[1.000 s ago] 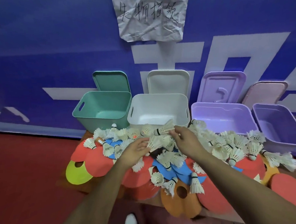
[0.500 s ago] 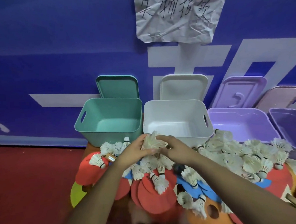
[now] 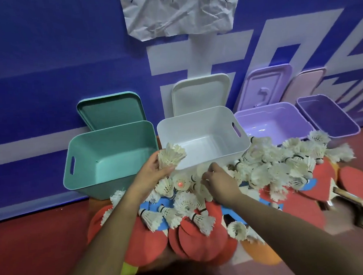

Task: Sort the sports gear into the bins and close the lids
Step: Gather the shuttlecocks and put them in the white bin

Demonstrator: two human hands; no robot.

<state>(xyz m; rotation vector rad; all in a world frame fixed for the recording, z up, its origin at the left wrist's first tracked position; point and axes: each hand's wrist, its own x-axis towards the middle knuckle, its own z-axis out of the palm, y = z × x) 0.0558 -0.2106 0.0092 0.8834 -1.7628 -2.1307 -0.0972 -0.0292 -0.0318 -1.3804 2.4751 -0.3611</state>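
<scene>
The left hand (image 3: 155,170) held a bunch of shuttlecocks (image 3: 171,157) tight at the near rim of the white bin (image 3: 196,123), at 12 o'clock. The right hand (image 3: 218,183) curled its fingers into the shuttlecock pile (image 3: 284,165) that spread toward 3 o'clock. Whether it pinched one, I could not tell.

The left hand (image 3: 154,174) is gripping a bunch of shuttlecocks (image 3: 172,157), with its fingers curling underneath. The right hand (image 3: 218,184), just beside it, is hanging palm-down with its fingertips bent, and its grasp is hidden. Both forearms are stretching forward.
</scene>
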